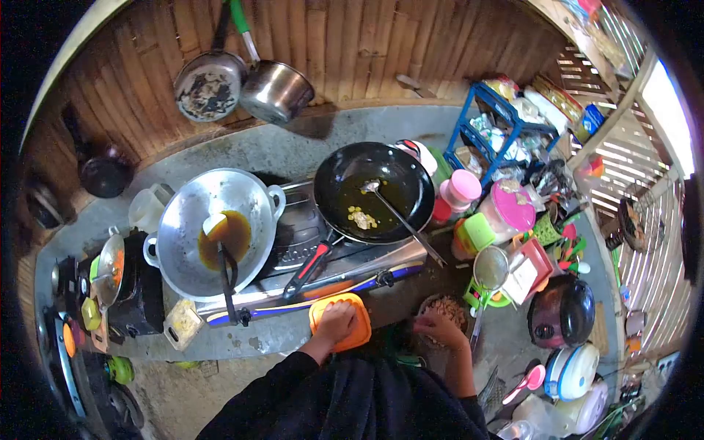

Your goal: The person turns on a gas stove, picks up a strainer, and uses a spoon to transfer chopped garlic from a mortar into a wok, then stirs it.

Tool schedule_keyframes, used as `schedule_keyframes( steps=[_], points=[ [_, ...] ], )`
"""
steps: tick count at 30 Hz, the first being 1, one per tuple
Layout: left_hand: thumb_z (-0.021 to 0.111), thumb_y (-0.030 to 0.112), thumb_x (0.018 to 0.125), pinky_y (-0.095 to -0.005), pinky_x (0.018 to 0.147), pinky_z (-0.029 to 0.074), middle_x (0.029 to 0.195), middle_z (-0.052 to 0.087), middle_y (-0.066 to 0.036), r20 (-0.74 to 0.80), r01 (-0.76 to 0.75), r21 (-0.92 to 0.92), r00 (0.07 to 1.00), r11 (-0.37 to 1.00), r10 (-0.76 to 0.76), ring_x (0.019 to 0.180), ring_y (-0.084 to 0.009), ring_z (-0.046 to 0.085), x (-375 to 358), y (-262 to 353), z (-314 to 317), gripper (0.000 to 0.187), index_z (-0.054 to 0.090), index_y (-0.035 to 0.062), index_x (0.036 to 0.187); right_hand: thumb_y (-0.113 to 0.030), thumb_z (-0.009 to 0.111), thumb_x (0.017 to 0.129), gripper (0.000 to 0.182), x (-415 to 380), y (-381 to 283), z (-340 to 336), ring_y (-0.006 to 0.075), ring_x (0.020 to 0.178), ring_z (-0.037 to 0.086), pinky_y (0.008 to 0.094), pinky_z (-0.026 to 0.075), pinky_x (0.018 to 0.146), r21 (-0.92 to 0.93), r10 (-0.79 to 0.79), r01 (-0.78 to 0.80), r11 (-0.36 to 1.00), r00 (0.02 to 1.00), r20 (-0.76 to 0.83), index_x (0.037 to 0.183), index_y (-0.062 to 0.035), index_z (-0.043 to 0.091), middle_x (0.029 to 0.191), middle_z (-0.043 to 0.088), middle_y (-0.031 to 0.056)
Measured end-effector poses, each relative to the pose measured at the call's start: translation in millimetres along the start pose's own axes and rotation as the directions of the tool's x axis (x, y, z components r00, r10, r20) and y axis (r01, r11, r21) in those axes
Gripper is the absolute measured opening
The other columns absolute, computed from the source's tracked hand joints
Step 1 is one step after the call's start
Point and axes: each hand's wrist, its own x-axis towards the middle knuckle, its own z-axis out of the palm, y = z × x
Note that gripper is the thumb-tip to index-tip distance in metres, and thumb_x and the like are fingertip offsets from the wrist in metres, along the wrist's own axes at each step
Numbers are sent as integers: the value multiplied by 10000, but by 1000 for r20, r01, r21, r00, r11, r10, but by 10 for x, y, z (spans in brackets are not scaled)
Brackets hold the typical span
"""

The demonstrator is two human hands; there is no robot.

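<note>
A single head-worn fisheye view looks steeply down from above onto a counter (pixel 293 334) along a wooden wall (pixel 352 51) across the top of the frame. It sits fairly near; the wearer's dark sleeves fill the bottom centre, edges curving black.

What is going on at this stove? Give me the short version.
A person in a dark sleeve stands at a two-burner gas stove. The left hand presses on an orange square plastic lid at the stove's front edge. The right hand reaches into a small bowl of pale chopped food beside it. On the burners sit a silver two-handled wok holding brown liquid and a ladle, and a black frying pan with oil, some bits and a metal spatula.
</note>
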Motion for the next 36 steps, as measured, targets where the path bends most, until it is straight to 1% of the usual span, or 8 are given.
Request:
schedule_keyframes(
  steps=[1, 3, 6, 9, 12, 16, 30, 36],
  points=[
    [548, 253, 772, -432, 684, 414, 802, 558, -115, 23, -19, 3, 1000, 1000, 19, 800, -292, 555, -3, -11, 15, 177, 539, 77, 754, -181, 648, 821, 313, -40, 170, 48, 169, 848, 610, 297, 477, 800, 23, 12, -12, 1000, 1000, -15, 1091, -28, 613, 887, 653, 86],
    [562, 231, 758, -437, 680, 415, 792, 554, -110, -33, 11, 4, 999, 1000, -10, 791, -292, 553, -2, 6, 34, 153, 538, 80, 752, -234, 676, 758, 403, -193, 333, 181, 272, 911, 609, 338, 454, 867, -413, 36, -179, 893, 944, -329, 1099, -31, 608, 909, 642, 151],
    [577, 205, 746, -434, 667, 418, 777, 545, -100, -68, -14, 17, 998, 1000, 15, 776, -289, 550, 11, 31, 27, 130, 537, 82, 757, -266, 703, 696, 530, -244, 453, 204, 352, 1062, 542, 398, 424, 928, -89, 328, -403, 911, 837, -437, 1168, -67, 569, 1128, 567, 201],
    [584, 197, 742, -431, 657, 420, 785, 546, -94, -71, -24, 52, 997, 998, 27, 777, -286, 549, 2, 23, 49, 126, 539, 83, 774, -185, 608, 807, 598, -198, 499, 341, 398, 1214, 407, 467, 433, 933, -294, 319, -484, 825, 826, -465, 1354, -111, 377, 1417, 322, 135],
    [581, 197, 748, -430, 664, 420, 807, 554, -95, -110, -38, 68, 993, 997, 45, 785, -285, 550, -2, 7, 73, 131, 540, 79, 789, -212, 625, 803, 646, -88, 475, 355, 398, 1212, 410, 477, 426, 946, -324, 458, -634, 702, 750, -477, 1384, -177, 346, 1450, 256, 132],
    [567, 198, 768, -434, 720, 422, 850, 569, -104, -54, -8, 72, 998, 997, 11, 825, -291, 551, -23, 0, 90, 136, 548, 71, 811, -268, 698, 707, 674, -95, 547, 326, 404, 1208, 409, 503, 357, 998, -126, 472, -598, 792, 729, -497, 1318, -156, 436, 1392, 325, 182],
    [547, 231, 797, -437, 757, 425, 891, 593, -115, -15, 32, 63, 999, 998, -31, 865, -297, 561, -8, 25, 64, 165, 572, 70, 820, -100, 622, 734, 547, -112, 766, 296, 380, 1070, 508, 449, 440, 894, -401, 355, -561, 725, 802, -479, 1255, -80, 457, 1197, 505, 171],
    [545, 228, 800, -435, 753, 424, 877, 596, -113, -8, 51, 66, 999, 997, -51, 858, -294, 565, -8, 47, 38, 162, 578, 69, 807, -66, 589, 727, 459, -172, 739, 277, 391, 1004, 535, 454, 448, 861, -355, 296, -500, 790, 818, -494, 1180, -57, 512, 1126, 529, 194]
  ],
)
